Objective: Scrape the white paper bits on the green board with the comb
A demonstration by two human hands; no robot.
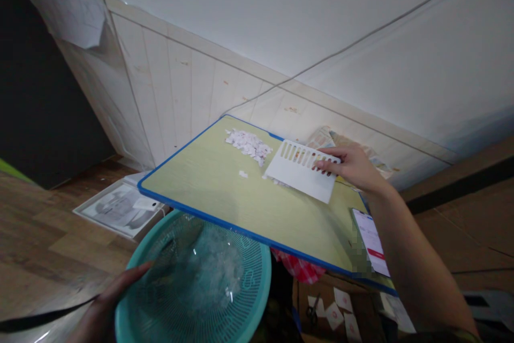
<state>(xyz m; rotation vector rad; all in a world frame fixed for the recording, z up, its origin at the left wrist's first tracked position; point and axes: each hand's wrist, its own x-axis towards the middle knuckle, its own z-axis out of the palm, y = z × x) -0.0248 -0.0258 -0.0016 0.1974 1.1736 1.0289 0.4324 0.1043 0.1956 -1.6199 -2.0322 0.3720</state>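
My right hand (pixel 353 165) is closed on the slotted edge of a flat white plastic panel (pixel 303 181), held tilted above the yellow-green tabletop (pixel 209 177) with its blue rim. White scraps show under the panel's left edge. To its left lies a pile of small white paper-like pieces (pixel 248 145), with a stray piece (pixel 243 174) just in front. At the lower left, my left hand (pixel 102 303) grips the rim of a turquoise plastic basket (pixel 263 279), thumb over the edge. Clear, crinkled plastic pieces (pixel 219 265) lie in the basket, which sits just below the table's front edge.
A phone (pixel 371 241) with a lit screen lies at the table's right end. On the floor at left is a flat box (pixel 120 209). Scissors (pixel 313 311) and several white cards (pixel 334 315) lie low right. A cable (pixel 341 50) runs along the wall.
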